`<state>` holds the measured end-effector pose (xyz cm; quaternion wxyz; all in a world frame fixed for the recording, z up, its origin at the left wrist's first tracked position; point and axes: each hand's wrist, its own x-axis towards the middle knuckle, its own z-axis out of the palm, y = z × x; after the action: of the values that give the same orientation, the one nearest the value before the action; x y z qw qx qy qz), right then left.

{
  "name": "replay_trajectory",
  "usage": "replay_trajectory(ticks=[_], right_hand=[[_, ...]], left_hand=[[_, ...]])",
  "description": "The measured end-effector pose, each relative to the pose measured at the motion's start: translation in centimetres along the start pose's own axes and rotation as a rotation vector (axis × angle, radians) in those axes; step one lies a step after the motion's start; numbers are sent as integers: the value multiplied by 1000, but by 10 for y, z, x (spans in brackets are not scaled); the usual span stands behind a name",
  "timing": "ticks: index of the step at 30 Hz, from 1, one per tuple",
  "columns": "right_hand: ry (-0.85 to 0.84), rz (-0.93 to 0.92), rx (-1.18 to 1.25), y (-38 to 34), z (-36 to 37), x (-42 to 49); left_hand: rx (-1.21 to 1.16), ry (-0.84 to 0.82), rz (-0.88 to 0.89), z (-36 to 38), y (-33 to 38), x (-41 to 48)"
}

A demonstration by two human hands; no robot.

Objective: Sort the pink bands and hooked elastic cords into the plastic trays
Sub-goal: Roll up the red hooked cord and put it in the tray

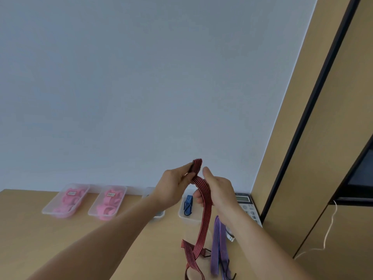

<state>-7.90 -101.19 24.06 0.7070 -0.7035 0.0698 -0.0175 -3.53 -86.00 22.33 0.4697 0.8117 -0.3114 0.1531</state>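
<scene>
Both hands are raised above the wooden table (60, 239). My left hand (173, 184) pinches the top fold of a red striped elastic cord (205, 215). My right hand (218, 190) grips the same cord just below, and the cord hangs down to the table. A purple striped cord (218, 247) lies on the table under my right forearm. A blue striped cord (188, 205) lies in a clear tray (187, 219). Two clear trays at the left (60, 201) (107, 203) hold pink bands. Another clear tray (159, 214) is mostly hidden behind my left hand.
A desk phone (247, 205) stands at the back right against the white wall (141, 87). A tan cabinet (323, 158) with a dark edge rises at the right, and a thin white wire (328, 233) hangs down its front.
</scene>
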Motion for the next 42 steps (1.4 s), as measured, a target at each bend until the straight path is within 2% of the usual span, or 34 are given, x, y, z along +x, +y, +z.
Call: replay_trajectory(ticks=[2, 4, 8, 10, 13, 15, 18, 24, 30, 34, 36, 38, 40, 42], right_hand=[[-12, 7, 12, -2, -1, 0], [-34, -8, 15, -1, -2, 1], [-63, -30, 119, 1, -4, 1], [-64, -41, 167, 3, -5, 1], [-52, -81, 181, 7, -5, 1], [-29, -103, 178, 10, -4, 0], [-15, -124, 155, 12, -3, 0], [30, -64, 51, 11, -3, 4], [97, -8, -33, 11, -1, 6], [53, -20, -60, 6, -3, 8], [28, -20, -43, 2, -2, 7], [13, -16, -8, -1, -1, 7], [-14, -26, 39, -2, -1, 8], [-28, -57, 65, -1, -2, 9]], left_hand=[[204, -18, 139, 2, -2, -3], [331, -47, 206, 1, -7, -2], [373, -105, 201, -5, -13, 1], [234, -140, 74, -4, -10, 4], [-338, -101, -293, 1, 4, 8], [-620, -101, -440, 2, 13, 11], [-724, -116, -494, 2, 19, 11], [-765, -102, -428, -1, 15, 13], [-499, -44, -317, -1, 13, 13], [-269, 24, -234, 3, 7, 12], [-40, 48, -119, 2, 2, 9], [176, 47, 76, 2, -1, 5], [296, 48, 242, 2, -3, 3], [353, 69, 294, 1, -5, 5]])
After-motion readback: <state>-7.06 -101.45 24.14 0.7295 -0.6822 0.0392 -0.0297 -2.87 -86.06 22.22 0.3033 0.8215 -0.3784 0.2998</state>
